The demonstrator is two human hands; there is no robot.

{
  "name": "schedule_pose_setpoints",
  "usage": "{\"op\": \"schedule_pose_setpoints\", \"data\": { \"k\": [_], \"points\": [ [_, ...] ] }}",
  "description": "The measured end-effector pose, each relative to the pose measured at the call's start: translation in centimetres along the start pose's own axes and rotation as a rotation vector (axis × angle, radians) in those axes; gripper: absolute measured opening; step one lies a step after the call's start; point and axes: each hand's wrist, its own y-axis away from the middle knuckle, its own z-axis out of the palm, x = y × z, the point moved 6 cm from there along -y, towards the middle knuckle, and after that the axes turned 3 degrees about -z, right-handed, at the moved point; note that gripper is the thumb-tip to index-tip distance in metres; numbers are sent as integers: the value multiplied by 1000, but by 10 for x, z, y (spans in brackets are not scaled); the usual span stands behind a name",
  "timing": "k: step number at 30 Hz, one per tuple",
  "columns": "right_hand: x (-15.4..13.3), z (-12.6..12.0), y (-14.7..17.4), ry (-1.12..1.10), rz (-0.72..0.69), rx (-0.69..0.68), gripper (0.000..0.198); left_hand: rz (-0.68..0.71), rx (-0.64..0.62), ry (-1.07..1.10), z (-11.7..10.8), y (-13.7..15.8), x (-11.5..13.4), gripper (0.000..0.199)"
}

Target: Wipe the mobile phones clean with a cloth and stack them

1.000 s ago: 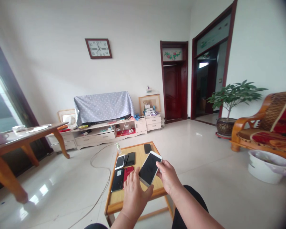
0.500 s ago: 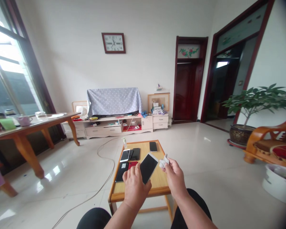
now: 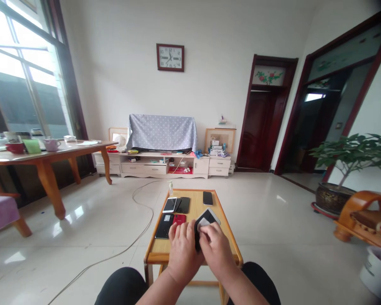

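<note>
Over the wooden table (image 3: 195, 198), left hand (image 3: 184, 250) and right hand (image 3: 219, 249) sit side by side. Between them slants a white-edged phone (image 3: 210, 215), gripped by left fingers; right fingers pinch a white tissue (image 3: 203, 222) against its screen.

There are two white-framed phones (image 3: 169, 205), one red phone (image 3: 179, 219) and at least three dark phones (image 3: 207, 198); an overlap leaves their exact number unclear. One surface (image 3: 196, 201), one white wad (image 3: 203, 222), one pump bottle (image 3: 170, 189), one wall clock (image 3: 170, 57) and one potted plant (image 3: 339, 169) appear.
</note>
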Motion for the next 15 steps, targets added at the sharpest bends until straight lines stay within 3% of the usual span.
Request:
{"op": "schedule_pose_setpoints", "data": {
  "k": [2,8,15],
  "points": [
    [0,6,0,-29,12,-57,21,3,7,8,-2,3,-4,63],
    [36,-4,-18,-69,237,51,29,10,-31,42,-9,11,-17,74],
    [-12,30,-12,-67,19,-89,21,-14,-54,73,-15,16,-25,67]
  ]
}}
